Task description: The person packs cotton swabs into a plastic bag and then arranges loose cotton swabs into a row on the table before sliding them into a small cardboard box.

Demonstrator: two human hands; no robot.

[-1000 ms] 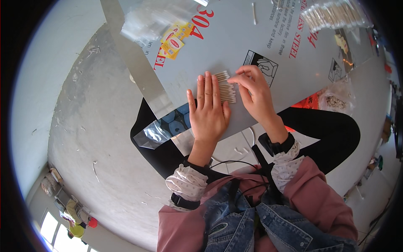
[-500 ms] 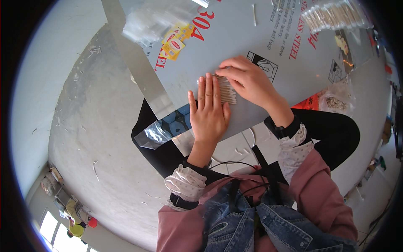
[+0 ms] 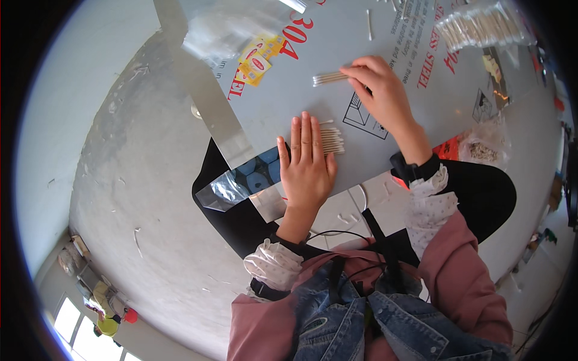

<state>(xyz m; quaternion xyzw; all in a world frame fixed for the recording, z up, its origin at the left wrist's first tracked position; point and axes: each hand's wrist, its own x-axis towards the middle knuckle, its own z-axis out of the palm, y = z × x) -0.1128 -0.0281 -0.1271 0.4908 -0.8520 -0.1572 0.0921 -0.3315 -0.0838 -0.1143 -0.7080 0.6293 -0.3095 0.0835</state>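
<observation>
My left hand (image 3: 307, 171) lies flat with its fingers stretched out over a row of cotton swabs (image 3: 333, 142) on the grey sheet-covered table (image 3: 271, 111). The swabs' white tips stick out to the right of the fingers; the rest is hidden beneath the hand. Farther off and to the right, my right hand (image 3: 385, 96) pinches a small bunch of cotton swabs (image 3: 326, 79) by their right ends, pointing left. Part of the bunch is covered by the fingertips.
Yellow printed labels (image 3: 256, 65) and a heap of clear plastic bags (image 3: 211, 39) lie at the far left. Packed swabs (image 3: 481, 27) sit at the far right, with a loose swab (image 3: 369, 25) nearby. A clear bag of small bits (image 3: 483, 151) rests by the right edge.
My right hand has moved away from the left hand, farther off and slightly right, carrying several cotton swabs out of the row. My left hand stays flat on the others.
</observation>
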